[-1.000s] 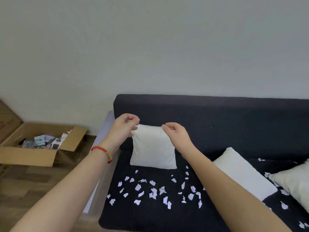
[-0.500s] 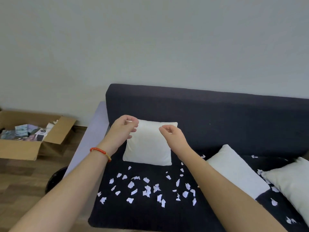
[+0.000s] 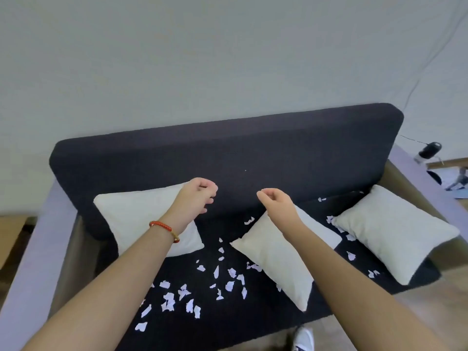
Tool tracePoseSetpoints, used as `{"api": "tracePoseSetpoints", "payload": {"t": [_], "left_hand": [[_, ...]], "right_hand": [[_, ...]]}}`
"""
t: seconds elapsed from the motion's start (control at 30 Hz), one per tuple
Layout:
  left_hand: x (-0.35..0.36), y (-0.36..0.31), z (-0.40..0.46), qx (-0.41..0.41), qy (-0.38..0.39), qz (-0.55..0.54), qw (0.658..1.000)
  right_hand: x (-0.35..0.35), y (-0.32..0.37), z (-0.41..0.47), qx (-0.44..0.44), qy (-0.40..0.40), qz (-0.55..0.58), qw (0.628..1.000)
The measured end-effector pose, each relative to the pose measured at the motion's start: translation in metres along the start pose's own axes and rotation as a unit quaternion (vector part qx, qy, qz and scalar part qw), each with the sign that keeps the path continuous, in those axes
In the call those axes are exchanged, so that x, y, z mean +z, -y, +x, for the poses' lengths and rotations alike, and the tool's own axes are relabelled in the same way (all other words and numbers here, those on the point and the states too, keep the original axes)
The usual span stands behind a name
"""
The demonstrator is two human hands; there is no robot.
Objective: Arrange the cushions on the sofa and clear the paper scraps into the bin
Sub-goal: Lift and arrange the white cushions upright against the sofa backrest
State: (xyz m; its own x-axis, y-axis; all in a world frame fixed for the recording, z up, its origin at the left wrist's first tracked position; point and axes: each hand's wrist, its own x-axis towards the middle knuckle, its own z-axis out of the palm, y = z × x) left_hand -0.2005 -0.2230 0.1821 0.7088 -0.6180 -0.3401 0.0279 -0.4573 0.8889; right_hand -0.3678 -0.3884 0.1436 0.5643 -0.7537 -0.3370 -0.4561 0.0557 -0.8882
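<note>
A dark sofa (image 3: 228, 153) holds three white cushions. The left cushion (image 3: 136, 219) leans against the backrest. The middle cushion (image 3: 273, 262) lies flat and askew on the seat, and the right cushion (image 3: 390, 231) lies flat near the right arm. Several white paper scraps (image 3: 192, 292) are strewn over the seat's front and between the cushions. My left hand (image 3: 200, 196) hovers by the left cushion's top right corner, fingers loosely curled, holding nothing. My right hand (image 3: 276, 201) hovers above the middle cushion, also loosely curled and holding nothing. No bin is in view.
The sofa has pale lilac armrests (image 3: 30, 262) at both ends. A cardboard box (image 3: 10, 236) sits on the floor at far left. A small black device (image 3: 430, 149) with a cable and some papers (image 3: 453, 181) lie beyond the right arm. A white shoe (image 3: 304, 340) shows at the bottom.
Both hands have let go of the left cushion's top corners and drifted right. The view has swung right and down, so the whole sofa and all three cushions show.
</note>
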Motion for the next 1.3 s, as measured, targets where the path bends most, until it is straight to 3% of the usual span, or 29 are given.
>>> {"api": "tracePoseSetpoints", "payload": {"t": [0.23, 0.43, 0.57, 0.7, 0.8, 1.1, 1.3], "left_hand": [[0.184, 0.016, 0.056, -0.058, 0.03, 0.042, 0.997], [0.285, 0.068, 0.095, -0.12, 0.052, 0.074, 0.989], [0.305, 0.103, 0.113, -0.153, 0.048, 0.099, 0.982], [0.308, 0.136, 0.143, -0.14, 0.042, 0.141, 0.979], [0.307, 0.152, 0.169, -0.134, 0.039, 0.164, 0.977], [0.301, 0.203, 0.209, -0.194, 0.102, 0.125, 0.968], [0.301, 0.183, 0.183, -0.185, 0.133, -0.04, 0.973]], "right_hand": [[-0.132, -0.122, 0.083, 0.066, -0.003, -0.035, 0.997], [-0.184, -0.223, 0.132, 0.156, -0.007, -0.04, 0.987], [-0.186, -0.27, 0.136, 0.231, -0.025, -0.006, 0.973], [-0.173, -0.318, 0.13, 0.318, -0.097, 0.052, 0.942], [-0.157, -0.346, 0.127, 0.363, -0.107, 0.107, 0.919], [-0.133, -0.379, 0.129, 0.344, -0.047, 0.24, 0.907], [-0.132, -0.369, 0.127, 0.297, -0.063, 0.266, 0.915]]}}
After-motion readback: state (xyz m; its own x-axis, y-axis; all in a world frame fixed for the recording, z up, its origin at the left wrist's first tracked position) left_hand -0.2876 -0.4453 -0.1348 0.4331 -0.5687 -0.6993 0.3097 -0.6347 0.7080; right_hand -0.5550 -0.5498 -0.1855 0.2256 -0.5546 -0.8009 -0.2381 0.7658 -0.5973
